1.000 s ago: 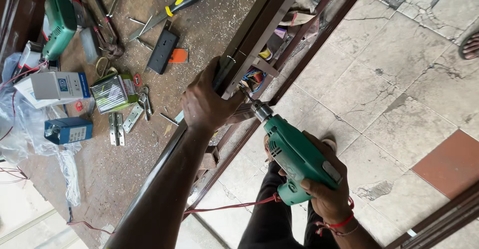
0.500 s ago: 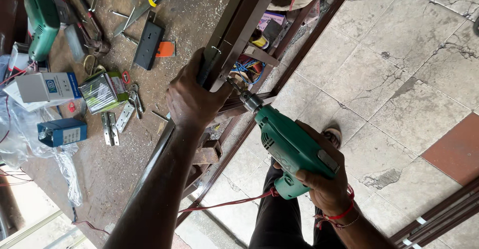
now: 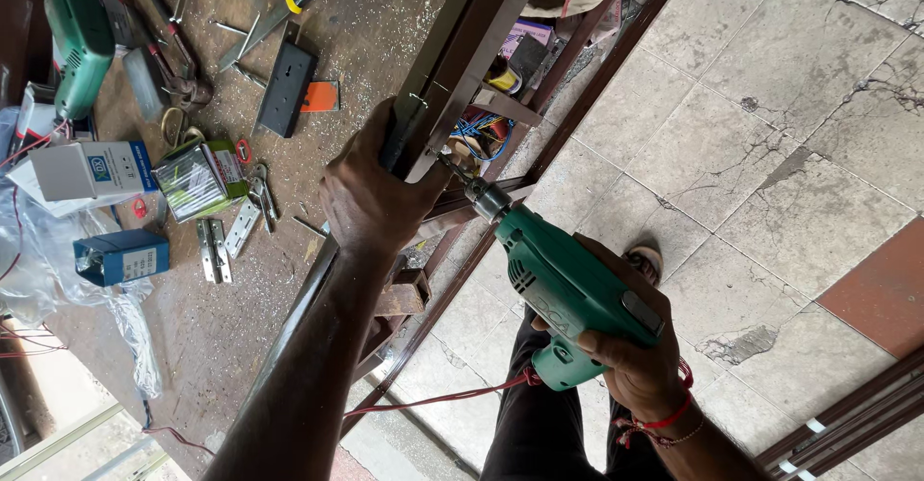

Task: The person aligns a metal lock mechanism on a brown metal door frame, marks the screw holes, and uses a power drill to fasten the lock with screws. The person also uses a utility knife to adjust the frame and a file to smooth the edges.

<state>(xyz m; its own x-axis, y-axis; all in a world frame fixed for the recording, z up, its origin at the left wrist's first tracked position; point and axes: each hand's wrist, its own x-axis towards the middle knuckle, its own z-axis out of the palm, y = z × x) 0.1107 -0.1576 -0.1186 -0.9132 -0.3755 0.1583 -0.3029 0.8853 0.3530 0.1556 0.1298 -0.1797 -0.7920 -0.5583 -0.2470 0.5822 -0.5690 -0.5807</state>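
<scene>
At centre, left hand (image 3: 371,197) clamped round brown metal frame (image 3: 452,67), pinning it to the workbench (image 3: 366,38) edge. Right hand (image 3: 630,365) grips green drill (image 3: 568,293), bit tip touching the frame just right of the left hand. Red cord (image 3: 433,401) trails near-left. Far left on bench: hinges (image 3: 226,240), blue box (image 3: 120,257), second green tool (image 3: 77,38).

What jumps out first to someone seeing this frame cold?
The green electric drill in the right hand, low and right of centre, its bit against the dark brown metal frame bar running diagonally through the picture. The left hand grips that bar at mid-frame. To the left, the dusty workbench holds scattered tools, small boxes and hinges.
</scene>
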